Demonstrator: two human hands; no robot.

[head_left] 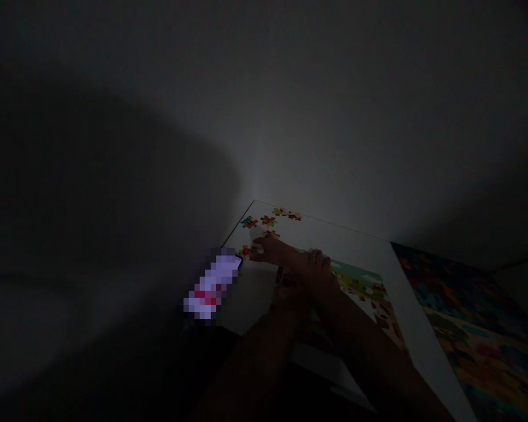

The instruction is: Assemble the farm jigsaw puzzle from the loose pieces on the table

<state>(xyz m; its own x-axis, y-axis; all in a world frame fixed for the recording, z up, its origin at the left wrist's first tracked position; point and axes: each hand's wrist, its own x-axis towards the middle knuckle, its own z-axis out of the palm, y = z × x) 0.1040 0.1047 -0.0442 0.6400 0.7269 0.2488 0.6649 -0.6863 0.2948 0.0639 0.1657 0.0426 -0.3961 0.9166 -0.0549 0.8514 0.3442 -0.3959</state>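
The scene is very dark. A white puzzle board (356, 241) lies ahead, with a partly assembled colourful section (363, 288) on it. Loose puzzle pieces (268, 221) lie near its far left corner. My two forearms cross over the board. My right hand (275, 251) stretches left, its fingertips pinched on a pale puzzle piece (257, 249) next to a red piece (245, 251). My left hand (319, 259) lies by the edge of the assembled section, its fingers too dark to make out.
A phone with a lit screen (213, 284) lies just left of the board. A large colourful printed picture (470, 328) sits at the right of the board. Bare walls meet in a corner behind it.
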